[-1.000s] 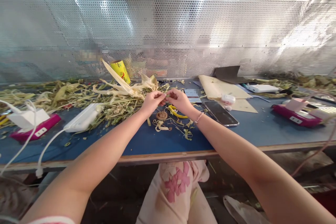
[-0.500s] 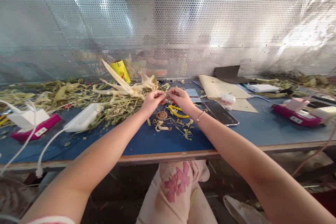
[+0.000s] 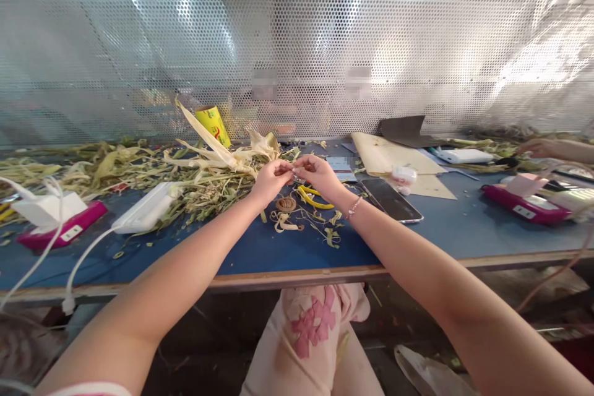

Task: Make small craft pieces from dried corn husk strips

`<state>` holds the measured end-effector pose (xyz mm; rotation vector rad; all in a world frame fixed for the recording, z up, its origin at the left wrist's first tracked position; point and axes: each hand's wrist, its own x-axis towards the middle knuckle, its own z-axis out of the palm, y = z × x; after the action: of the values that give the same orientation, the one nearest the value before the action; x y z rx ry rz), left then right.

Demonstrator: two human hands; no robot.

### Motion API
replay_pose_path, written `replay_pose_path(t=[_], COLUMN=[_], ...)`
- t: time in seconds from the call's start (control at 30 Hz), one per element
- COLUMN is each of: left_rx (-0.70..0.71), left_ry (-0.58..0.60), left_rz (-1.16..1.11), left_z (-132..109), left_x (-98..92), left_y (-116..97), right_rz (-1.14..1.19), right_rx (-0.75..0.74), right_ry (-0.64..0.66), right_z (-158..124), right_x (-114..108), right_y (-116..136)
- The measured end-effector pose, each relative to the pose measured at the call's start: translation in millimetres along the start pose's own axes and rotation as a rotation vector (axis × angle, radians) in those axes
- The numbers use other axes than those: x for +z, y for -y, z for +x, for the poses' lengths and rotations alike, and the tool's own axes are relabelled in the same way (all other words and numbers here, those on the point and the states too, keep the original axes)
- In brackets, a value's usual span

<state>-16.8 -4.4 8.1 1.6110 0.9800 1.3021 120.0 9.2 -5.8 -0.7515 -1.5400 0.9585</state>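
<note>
Left hand (image 3: 269, 182) and right hand (image 3: 320, 174) meeting just beyond a brown coil (image 3: 286, 204) on the desk (image 3: 260, 250), fingers of each pressed together, anything pinched too small to tell, yellow handles (image 3: 320, 204) just right of the coil, dried husks (image 3: 234, 165) left of it, phone (image 3: 392, 200) farther right.

At the centre of the frame, the left hand (image 3: 273, 182) and right hand (image 3: 315, 174) meet at the fingertips; whatever they pinch is too small to make out. Just below lie a coil (image 3: 286, 203) and yellow handles (image 3: 316, 200). Dry husks (image 3: 218, 158) spread across the left, a yellow tube (image 3: 213, 126) leaning behind them. Right of centre sits a phone (image 3: 392, 200), with paper (image 3: 390, 154) above it. Another person's hand (image 3: 541, 148) enters at the right edge. A perforated screen (image 3: 301, 37) spans the upper part.
</note>
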Motion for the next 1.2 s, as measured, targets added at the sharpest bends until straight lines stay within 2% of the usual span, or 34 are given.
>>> replay_pose_path(t=[0.17, 0.4, 0.63, 0.8, 1.0, 1.2], left_rx=[-0.002, 0.127, -0.048, -0.115, -0.142, -0.116], left_ry=[0.043, 0.103, 0.105, 0.073, -0.001, 0.039], left_rz=[0.039, 0.162, 0.049, -0.001, -0.028, -0.046], left_z=[1.0, 3.3, -0.7, 1.0, 4.5, 5.3], left_x=[-0.7, -2.0, 0.1, -2.7, -6.7, -7.1], left_y=[2.0, 4.1, -1.9, -3.9, 0.3, 2.9], right_rz=[-0.081, -0.177, -0.254, -0.247, -0.168, -0.221], right_rx=[-0.012, 0.007, -0.022, -0.016, 0.009, 0.043], right_ry=[-0.037, -0.073, -0.065, -0.053, 0.034, 0.009], right_z=[2.2, 1.6, 0.1, -0.4, -0.6, -0.8], right_x=[-5.0, -6.5, -5.2, -4.0, -5.1, -5.9], right_y=[0.4, 5.8, 5.1, 3.5, 2.9, 6.3])
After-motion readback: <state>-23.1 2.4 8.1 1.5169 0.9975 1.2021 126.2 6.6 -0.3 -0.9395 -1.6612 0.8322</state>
